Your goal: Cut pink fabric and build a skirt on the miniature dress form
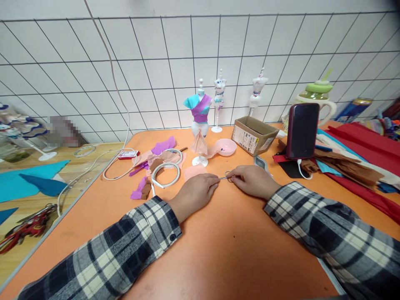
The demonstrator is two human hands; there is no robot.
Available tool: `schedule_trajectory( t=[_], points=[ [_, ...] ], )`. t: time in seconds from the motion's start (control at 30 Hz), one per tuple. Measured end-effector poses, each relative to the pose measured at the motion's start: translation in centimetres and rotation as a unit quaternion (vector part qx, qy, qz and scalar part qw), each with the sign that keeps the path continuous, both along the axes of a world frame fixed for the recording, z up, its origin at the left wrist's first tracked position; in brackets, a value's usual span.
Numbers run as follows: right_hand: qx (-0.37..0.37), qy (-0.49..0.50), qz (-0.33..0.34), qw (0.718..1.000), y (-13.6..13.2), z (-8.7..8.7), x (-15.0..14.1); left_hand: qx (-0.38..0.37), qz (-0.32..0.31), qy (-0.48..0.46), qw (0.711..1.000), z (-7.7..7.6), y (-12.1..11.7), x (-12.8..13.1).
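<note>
Small metal scissors lie low over the orange table between my two hands. My right hand is closed on their finger loops. At the other end, my left hand has its fingers pressed together at the blades, and their tips are hidden there. Just beyond my left hand is a piece of peach crepe paper. Behind it stands a small white dress form, upright on a round base, with purple and turquoise strips crossed over its chest and peach paper hanging below.
Left of the dress form are tape rolls, purple paper scraps and a red-white box. Behind my right hand are a pink bowl, a cardboard box and a propped phone. A white cable hangs down the tiled wall.
</note>
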State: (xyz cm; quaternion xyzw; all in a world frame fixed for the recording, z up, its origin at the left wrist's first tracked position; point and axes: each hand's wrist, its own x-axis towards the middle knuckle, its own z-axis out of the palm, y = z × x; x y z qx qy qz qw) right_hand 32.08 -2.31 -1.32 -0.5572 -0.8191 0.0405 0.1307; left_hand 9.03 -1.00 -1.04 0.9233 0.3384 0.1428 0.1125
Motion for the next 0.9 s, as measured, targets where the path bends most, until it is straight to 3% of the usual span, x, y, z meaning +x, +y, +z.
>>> schedule_trajectory(
  t=[0.1, 0.2, 0.3, 0.47, 0.53, 0.63, 0.7, 0.8, 0.9],
  points=[
    [-0.02, 0.046, -0.01, 0.999, 0.1, -0.3, 0.1, 0.036, 0.005, -0.009, 0.999, -0.2, 0.0, 0.1],
    [-0.023, 0.049, -0.01, 0.998, 0.1, -0.3, 0.0, 0.085, -0.035, 0.015, 0.996, -0.4, 0.0, 0.3],
    [-0.043, 0.066, -0.032, 0.996, 0.1, -0.3, -0.1, 0.094, -0.056, 0.056, 0.992, -0.3, 0.0, 0.6],
    [-0.058, 0.102, -0.071, 0.991, 0.3, -0.3, 0.1, 0.095, -0.039, 0.062, 0.993, -0.3, -0.1, 0.4],
    [-0.027, 0.093, -0.058, 0.994, 0.2, -0.1, 0.2, 0.091, -0.042, 0.055, 0.993, -0.4, 0.0, 0.3],
    [0.012, 0.021, 0.018, 1.0, -0.2, 0.3, 0.2, 0.093, -0.057, 0.038, 0.993, -0.3, 0.1, 0.2],
    [0.015, -0.026, 0.046, 0.999, -0.3, 0.5, 0.3, 0.106, -0.043, 0.018, 0.993, 0.2, 0.0, 0.0],
    [0.004, -0.044, 0.014, 0.999, -0.1, 0.7, 0.6, 0.119, 0.032, 0.007, 0.992, 1.5, -0.3, -1.0],
    [-0.007, -0.043, -0.001, 0.999, 0.1, 1.0, 1.3, 0.09, 0.059, 0.062, 0.992, 2.3, -0.8, -3.4]
  ],
)
